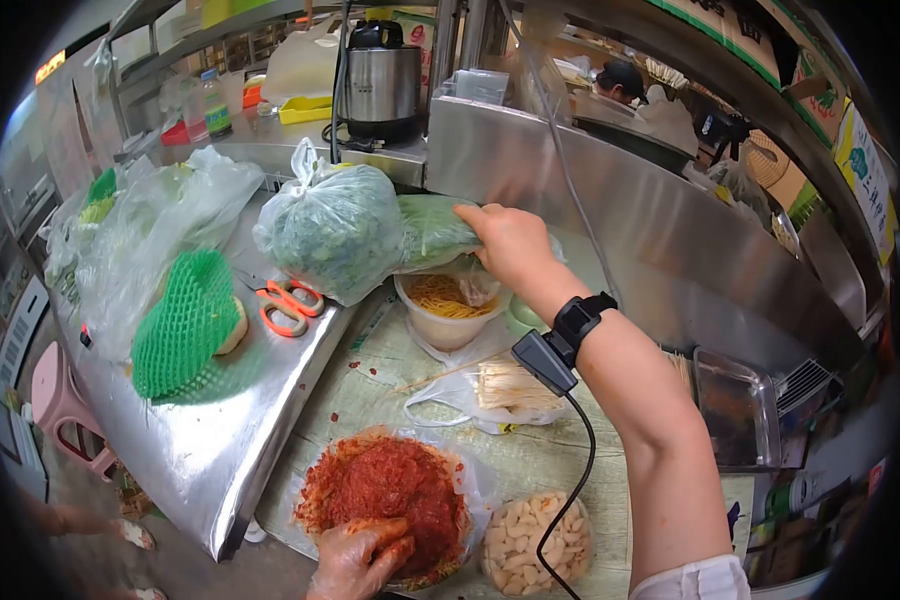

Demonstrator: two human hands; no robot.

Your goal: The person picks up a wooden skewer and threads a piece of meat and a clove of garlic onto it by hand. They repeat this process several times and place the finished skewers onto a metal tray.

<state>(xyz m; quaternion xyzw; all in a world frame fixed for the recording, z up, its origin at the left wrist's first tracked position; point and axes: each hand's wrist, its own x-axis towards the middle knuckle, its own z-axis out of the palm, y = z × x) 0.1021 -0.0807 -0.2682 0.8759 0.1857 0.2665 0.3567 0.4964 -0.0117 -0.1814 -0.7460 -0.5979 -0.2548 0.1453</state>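
My left hand (pixel 355 560), in a clear glove smeared with red, rests with curled fingers at the near edge of a mound of chunky red paste (pixel 395 490). What its fingers hold, if anything, is hidden. The paste sits in a plastic-lined container. Reaching far forward, my right hand (pixel 510 240) is closed on the end of a plastic bag of green vegetables (pixel 435 230). A larger knotted bag of leafy greens (pixel 330 235) lies left of it. Below is a white tub of yellow strands (pixel 448 310). Peeled garlic cloves (pixel 537 545) fill a container beside the paste.
Orange-handled scissors (pixel 288 307) and a green foam net (pixel 185 325) lie on the steel counter (pixel 220 440). Wooden skewers (pixel 515 388) sit mid-table. A cable hangs from my wrist device (pixel 560 345). A steel tray (pixel 735 410) is right; another person (pixel 620 85) is behind.
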